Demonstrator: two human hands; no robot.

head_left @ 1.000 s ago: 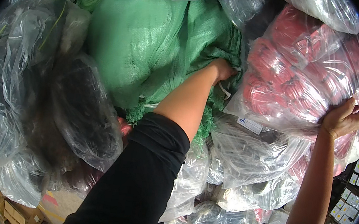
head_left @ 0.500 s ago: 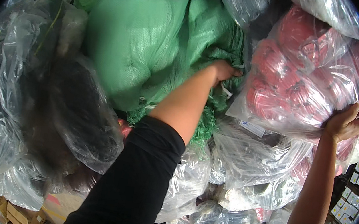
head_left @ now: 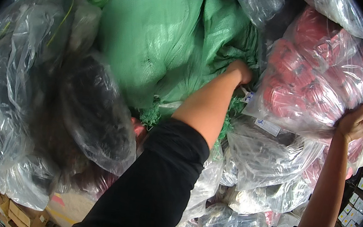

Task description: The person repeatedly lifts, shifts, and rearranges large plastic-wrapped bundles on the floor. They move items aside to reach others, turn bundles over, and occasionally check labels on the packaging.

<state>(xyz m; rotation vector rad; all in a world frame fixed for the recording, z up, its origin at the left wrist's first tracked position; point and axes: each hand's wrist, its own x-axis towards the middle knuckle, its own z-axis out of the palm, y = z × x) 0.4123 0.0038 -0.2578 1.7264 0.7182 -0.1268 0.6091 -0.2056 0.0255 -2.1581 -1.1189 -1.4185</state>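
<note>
My left hand (head_left: 241, 72) reaches to the right side of a large green woven sack (head_left: 154, 42), its fingers curled into the sack's bunched fabric and partly hidden there. Just below that hand hangs a small white tag (head_left: 249, 97). At the far right, my right hand (head_left: 358, 122) is closed on the lower right edge of a clear plastic bag (head_left: 311, 88). Bundled red items show through this bag, which lies beside the green sack. Frayed green strands (head_left: 149, 114) stick out along the sack's lower edge.
Clear bags with dark contents (head_left: 95, 112) are heaped on the left. Under the red bag lies another clear bag (head_left: 271, 161) with a white label. More bags are piled along the top. Cardboard boxes (head_left: 19, 214) and small white boxes (head_left: 350, 216) stand lower down.
The whole view has shifted, so the pile sits slightly farther right. My left hand has sunk deeper into the green folds, and the white tag beneath it shows more. My right hand keeps its hold.
</note>
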